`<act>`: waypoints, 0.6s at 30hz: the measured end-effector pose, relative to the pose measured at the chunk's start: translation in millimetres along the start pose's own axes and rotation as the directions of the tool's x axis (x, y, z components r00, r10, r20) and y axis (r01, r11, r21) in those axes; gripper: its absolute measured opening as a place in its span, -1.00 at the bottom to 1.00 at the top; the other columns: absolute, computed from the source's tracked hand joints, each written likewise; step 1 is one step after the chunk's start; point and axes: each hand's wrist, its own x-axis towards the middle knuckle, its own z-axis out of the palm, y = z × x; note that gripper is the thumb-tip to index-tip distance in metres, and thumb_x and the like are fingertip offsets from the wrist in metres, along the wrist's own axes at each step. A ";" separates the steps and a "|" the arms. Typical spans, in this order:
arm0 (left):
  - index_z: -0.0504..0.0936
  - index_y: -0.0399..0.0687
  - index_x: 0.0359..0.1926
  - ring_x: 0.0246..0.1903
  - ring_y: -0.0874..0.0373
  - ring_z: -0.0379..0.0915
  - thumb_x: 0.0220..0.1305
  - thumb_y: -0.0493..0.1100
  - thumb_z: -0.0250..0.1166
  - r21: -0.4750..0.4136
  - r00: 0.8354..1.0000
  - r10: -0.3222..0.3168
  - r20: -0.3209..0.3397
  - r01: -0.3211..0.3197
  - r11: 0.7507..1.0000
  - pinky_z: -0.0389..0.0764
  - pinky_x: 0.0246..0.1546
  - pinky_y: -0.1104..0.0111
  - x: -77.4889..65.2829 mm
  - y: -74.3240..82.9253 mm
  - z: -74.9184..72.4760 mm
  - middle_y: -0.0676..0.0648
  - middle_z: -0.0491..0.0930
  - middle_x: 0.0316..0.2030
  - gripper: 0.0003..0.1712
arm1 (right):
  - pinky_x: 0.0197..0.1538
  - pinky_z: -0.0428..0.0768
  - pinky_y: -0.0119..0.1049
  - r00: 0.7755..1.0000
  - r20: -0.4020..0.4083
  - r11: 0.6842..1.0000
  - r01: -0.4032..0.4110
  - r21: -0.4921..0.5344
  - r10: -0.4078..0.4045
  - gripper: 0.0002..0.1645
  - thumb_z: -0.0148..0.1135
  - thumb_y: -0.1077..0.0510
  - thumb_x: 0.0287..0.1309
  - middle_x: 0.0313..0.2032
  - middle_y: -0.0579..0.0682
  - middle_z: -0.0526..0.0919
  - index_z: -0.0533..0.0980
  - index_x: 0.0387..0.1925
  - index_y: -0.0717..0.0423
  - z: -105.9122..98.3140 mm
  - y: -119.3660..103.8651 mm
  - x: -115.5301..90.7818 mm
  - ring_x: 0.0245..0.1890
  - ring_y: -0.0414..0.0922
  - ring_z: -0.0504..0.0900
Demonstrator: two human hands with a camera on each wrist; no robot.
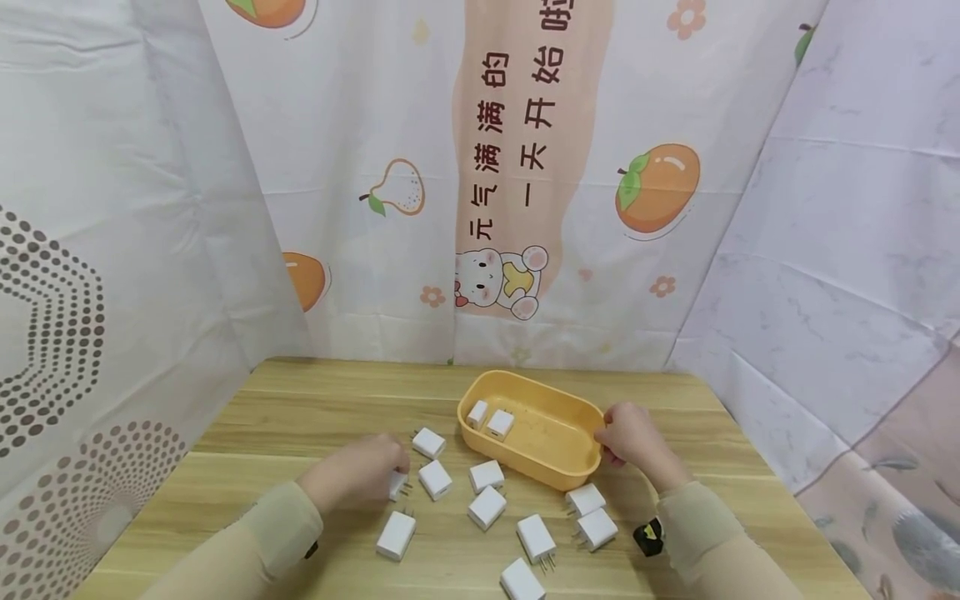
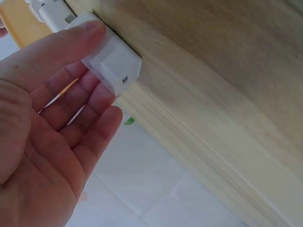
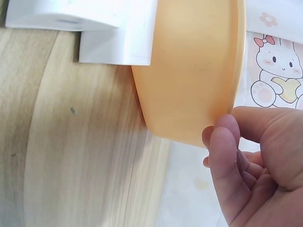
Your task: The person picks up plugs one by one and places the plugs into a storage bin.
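Observation:
My left hand (image 1: 363, 471) is low over the left part of the table and pinches a white charger plug (image 2: 113, 66). In the left wrist view the thumb lies on one side of the plug and the fingers on the other; its metal prongs show in the head view. At the right end of a yellow plastic basket (image 1: 551, 429), my right hand (image 1: 637, 437) holds the rim between thumb and fingers. Two white charger plugs (image 1: 500, 424) lie inside the basket at its left end.
Several more white charger plugs (image 1: 487, 507) are scattered over the wooden table (image 1: 315, 400), in front and to the left of the basket. A small black object (image 1: 648, 537) sits by the right wrist. Printed curtains (image 1: 375, 267) hang behind the table and along both sides.

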 end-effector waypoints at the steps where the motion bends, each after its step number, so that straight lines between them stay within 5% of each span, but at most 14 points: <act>1: 0.75 0.08 -0.28 -0.30 0.22 0.53 0.01 -0.38 0.45 0.005 1.000 0.004 -0.003 -0.004 1.000 0.62 -0.28 0.31 0.3 -0.3 0.3 0.11 0.65 -0.28 -0.72 | -0.56 0.66 -0.16 1.000 -0.003 1.000 -0.002 -0.002 0.002 -0.75 0.19 0.40 0.04 -0.78 0.00 0.55 0.40 -0.66 0.19 -0.1 -0.3 0.4 -0.72 -0.04 0.63; 9: 0.73 0.07 -0.26 -0.30 0.18 0.54 -0.07 -0.41 0.40 0.075 0.999 0.034 -0.019 -0.033 0.997 0.64 -0.25 0.27 -0.2 -2.1 6.9 0.03 0.64 -0.22 -0.66 | -0.59 0.64 -0.22 1.000 -0.013 1.000 -0.004 -0.015 0.004 -0.75 0.18 0.41 0.04 -0.79 -0.01 0.54 0.40 -0.67 0.19 0.5 -3.3 -0.3 -0.74 -0.07 0.61; 18: 0.75 0.07 -0.15 -0.28 0.20 0.53 -0.03 -0.37 0.37 0.003 1.000 0.004 -0.013 -0.004 1.000 0.61 -0.28 0.28 -2.6 -2.6 1.2 0.04 0.65 -0.13 -0.61 | -0.62 0.61 -0.27 1.000 -0.018 1.000 -0.013 -0.023 0.012 -0.75 0.18 0.40 0.06 -0.79 -0.01 0.53 0.40 -0.66 0.19 0.0 -3.5 -1.5 -0.77 -0.13 0.58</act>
